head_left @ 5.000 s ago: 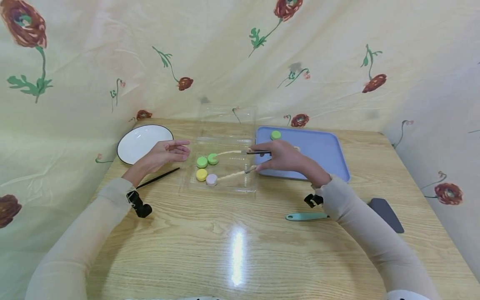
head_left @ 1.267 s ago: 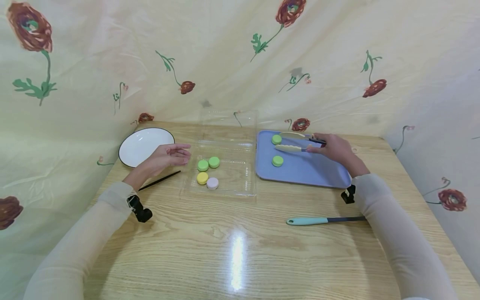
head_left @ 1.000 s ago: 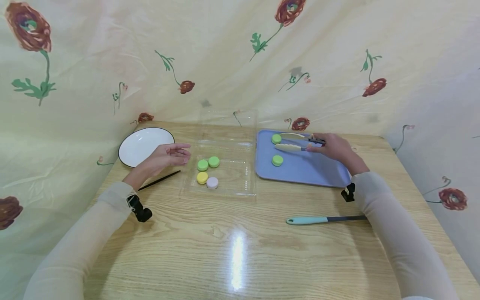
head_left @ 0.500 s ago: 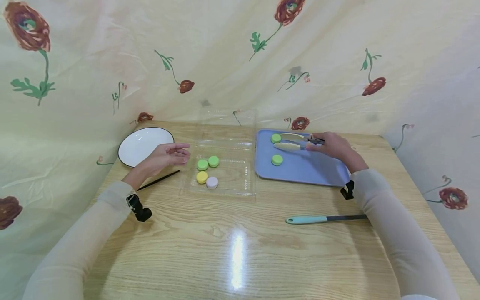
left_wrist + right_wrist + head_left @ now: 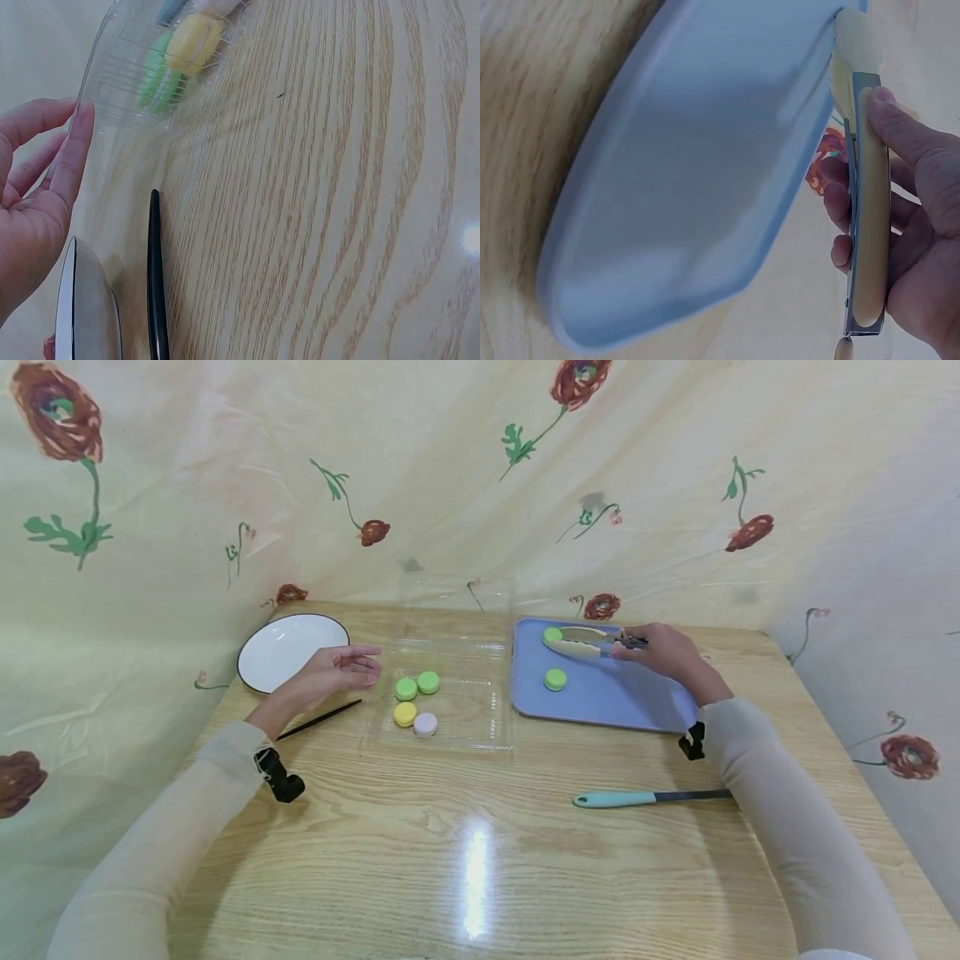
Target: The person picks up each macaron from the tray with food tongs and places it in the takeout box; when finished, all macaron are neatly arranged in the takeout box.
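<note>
My right hand (image 5: 663, 652) grips a pair of tongs (image 5: 871, 202), thumb on one handle and fingers on the other. In the head view the tongs' pale tips lie on either side of a green macaron (image 5: 552, 636) at the back left of the blue tray (image 5: 630, 702). The lower tip overlaps its edge; contact is unclear. Another green macaron (image 5: 555, 680) sits nearer the front. My left hand (image 5: 333, 670), fingers nearly straight, touches the left rim of the clear plastic box (image 5: 112, 82). Inside lie two green macarons (image 5: 406, 689), a yellow macaron (image 5: 405, 714) and a lilac macaron (image 5: 425, 724).
A white dark-rimmed plate (image 5: 288, 647) stands behind my left hand. A thin black stick (image 5: 155, 270) lies near my left wrist. A turquoise-handled utensil (image 5: 615, 799) lies before the tray, its far end hidden by my right sleeve. The box's clear lid (image 5: 456, 610) stands raised at the back.
My right hand has moved the tongs from the box across to the tray. The tongs' tips have lately drawn closer round the back green macaron. My left hand keeps its place.
</note>
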Motion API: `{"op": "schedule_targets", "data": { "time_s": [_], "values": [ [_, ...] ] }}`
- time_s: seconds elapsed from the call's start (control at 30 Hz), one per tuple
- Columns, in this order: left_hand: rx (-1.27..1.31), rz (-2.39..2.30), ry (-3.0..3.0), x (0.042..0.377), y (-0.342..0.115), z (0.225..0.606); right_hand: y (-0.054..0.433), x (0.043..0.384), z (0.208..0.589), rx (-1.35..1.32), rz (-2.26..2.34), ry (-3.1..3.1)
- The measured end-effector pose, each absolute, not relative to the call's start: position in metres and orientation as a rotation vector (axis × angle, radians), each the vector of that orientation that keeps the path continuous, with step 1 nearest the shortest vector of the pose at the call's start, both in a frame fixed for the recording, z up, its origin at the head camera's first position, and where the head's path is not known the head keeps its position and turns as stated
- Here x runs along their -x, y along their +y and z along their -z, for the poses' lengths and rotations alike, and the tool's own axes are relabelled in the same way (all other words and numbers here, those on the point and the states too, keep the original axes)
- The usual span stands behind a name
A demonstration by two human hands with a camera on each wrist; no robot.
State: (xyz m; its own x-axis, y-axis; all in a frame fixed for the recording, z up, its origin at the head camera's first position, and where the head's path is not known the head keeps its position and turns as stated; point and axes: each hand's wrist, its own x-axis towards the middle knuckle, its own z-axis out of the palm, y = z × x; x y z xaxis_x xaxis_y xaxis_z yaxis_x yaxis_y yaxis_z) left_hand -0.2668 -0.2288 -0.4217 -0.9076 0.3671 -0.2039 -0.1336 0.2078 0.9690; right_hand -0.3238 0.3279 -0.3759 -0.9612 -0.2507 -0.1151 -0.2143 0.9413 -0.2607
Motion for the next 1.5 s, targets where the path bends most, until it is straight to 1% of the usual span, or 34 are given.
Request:
{"op": "schedule_targets", "data": {
  "time_s": [0.57,0.97,1.23,1.5],
  "values": [
    [-0.197,-1.757,2.102,0.266,-0.228,0.421,0.332,0.321,0.385,0.354,0.42,2.999],
    [-0.212,-1.745,2.111,0.266,-0.228,0.422,0.339,0.316,0.396,0.329,0.596,3.044],
    [-0.205,-1.748,2.109,0.266,-0.229,0.422,0.343,0.311,0.397,0.221,0.784,3.041],
    [-0.196,-1.747,2.113,0.266,-0.228,0.422,0.34,0.304,0.392,0.167,0.888,3.062]
  ]
}}
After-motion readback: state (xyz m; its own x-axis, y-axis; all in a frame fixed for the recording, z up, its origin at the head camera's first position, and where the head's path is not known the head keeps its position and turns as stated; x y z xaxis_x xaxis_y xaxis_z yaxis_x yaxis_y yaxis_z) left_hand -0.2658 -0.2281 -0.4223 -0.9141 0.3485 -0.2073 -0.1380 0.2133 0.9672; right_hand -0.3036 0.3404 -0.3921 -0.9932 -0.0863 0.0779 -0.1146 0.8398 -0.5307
